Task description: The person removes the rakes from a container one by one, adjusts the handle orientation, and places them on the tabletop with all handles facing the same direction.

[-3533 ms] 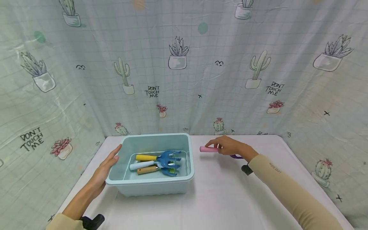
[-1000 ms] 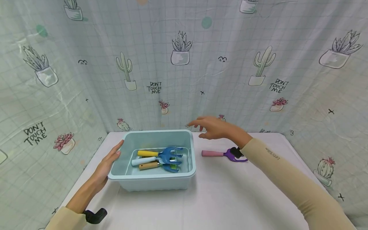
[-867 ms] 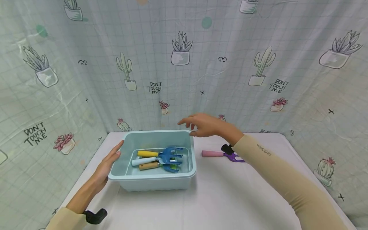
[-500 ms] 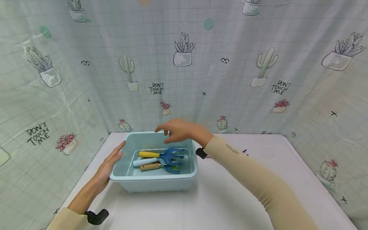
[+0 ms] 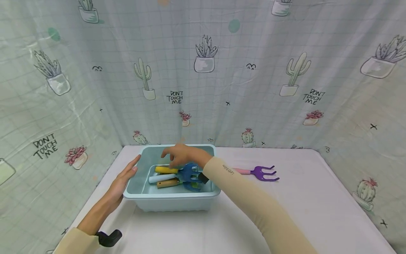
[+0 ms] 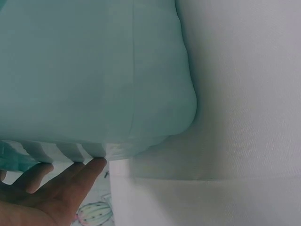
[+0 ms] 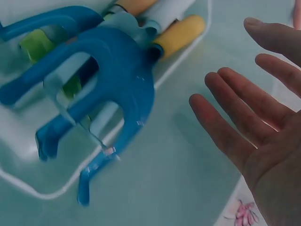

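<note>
My left hand (image 5: pixel 122 181) rests along the left side of a pale blue plastic bin (image 5: pixel 174 204); in the left wrist view, its fingertips touch the ribbed outer wall. Inside the bin lie several small garden tools, overlapping each other. A blue hand rake with a yellow handle (image 5: pixel 166 169) lies farthest back, in front of it a pale blue handle (image 5: pixel 161 178) and a wooden handle (image 5: pixel 168 183). Over the bin hovers my right hand (image 5: pixel 182 155), holding nothing, its thumb near the yellow handle. In the right wrist view its fingers are spread beside the blue rake head (image 7: pixel 127 61).
Right of the bin, a purple hand rake (image 5: pixel 264 173) with a pink handle lies on the white table (image 5: pixel 301 201), its handle partly behind my right sleeve. A cactus-print curtain (image 5: pixel 222 84) surrounds the table at the back and sides.
My right hand has let go of the pink-handled purple hand rake, then swung left and lowered into the space over the bin. My left hand stays at the bin's side.
</note>
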A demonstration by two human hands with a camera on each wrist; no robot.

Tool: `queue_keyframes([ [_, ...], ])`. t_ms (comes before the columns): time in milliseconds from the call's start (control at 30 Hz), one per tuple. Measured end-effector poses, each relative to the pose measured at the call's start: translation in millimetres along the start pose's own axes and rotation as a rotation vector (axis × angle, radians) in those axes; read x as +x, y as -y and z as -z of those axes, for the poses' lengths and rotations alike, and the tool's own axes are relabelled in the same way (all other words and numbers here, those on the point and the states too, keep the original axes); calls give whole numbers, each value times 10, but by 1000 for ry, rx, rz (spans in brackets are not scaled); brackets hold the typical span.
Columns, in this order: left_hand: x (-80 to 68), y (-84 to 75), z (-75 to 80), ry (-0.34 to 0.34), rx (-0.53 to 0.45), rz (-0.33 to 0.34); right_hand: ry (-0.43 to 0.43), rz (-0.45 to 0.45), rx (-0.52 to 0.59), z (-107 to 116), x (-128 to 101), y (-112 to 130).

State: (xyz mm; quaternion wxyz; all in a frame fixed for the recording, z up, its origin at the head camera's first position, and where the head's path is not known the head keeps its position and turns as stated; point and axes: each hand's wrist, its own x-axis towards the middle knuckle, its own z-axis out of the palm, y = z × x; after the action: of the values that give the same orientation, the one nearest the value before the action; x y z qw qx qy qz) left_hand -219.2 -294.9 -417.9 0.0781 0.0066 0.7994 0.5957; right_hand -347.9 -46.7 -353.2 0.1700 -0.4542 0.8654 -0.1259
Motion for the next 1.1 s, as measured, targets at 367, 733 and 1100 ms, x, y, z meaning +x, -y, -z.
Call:
queue_keyframes([
  [367, -5, -21, -9, 1, -1, -4, 61, -51, -12, -203, 230, -58],
  [733, -12, -3, -16, -14, 12, -6, 92, -88, -36, -343, 271, -104],
  [1100, -18, -6, -23, -17, 4, 5, 47, -77, -63, -383, 260, -101],
])
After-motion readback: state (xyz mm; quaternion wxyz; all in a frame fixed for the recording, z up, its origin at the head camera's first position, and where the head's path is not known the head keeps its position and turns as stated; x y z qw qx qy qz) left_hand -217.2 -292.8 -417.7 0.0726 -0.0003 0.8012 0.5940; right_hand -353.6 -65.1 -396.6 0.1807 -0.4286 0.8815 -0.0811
